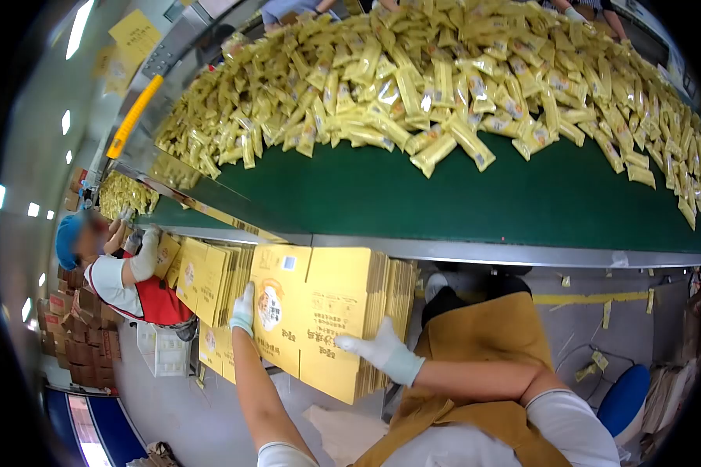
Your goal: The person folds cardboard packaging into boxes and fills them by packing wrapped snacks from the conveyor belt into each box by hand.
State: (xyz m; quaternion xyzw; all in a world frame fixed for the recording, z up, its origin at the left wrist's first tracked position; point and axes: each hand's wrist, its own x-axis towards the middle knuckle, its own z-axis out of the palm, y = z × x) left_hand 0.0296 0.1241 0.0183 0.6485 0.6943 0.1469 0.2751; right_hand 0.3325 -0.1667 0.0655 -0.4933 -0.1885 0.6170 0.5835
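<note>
Flat cartons (331, 303) stacked unfolded-none beside green belt's (522, 202) near edge, packets (444, 86) loose; right hand (383, 354) spread against cartons, left hand (243, 310) at their edge, can't tell if pinching.

We see green across the tabletop (475, 206), with pale yellow packets (436, 89) towards its far edge. Along its near edge, our cartons (308, 284) are golden yellow, patterned with dark print and an orange-and-white emblem (269, 306). Our gloves (382, 352) are whitish, our apron (479, 336) mustard brown.

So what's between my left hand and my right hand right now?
In the head view, the printed face of the front flattened carton lies between your left hand and right hand.
</note>
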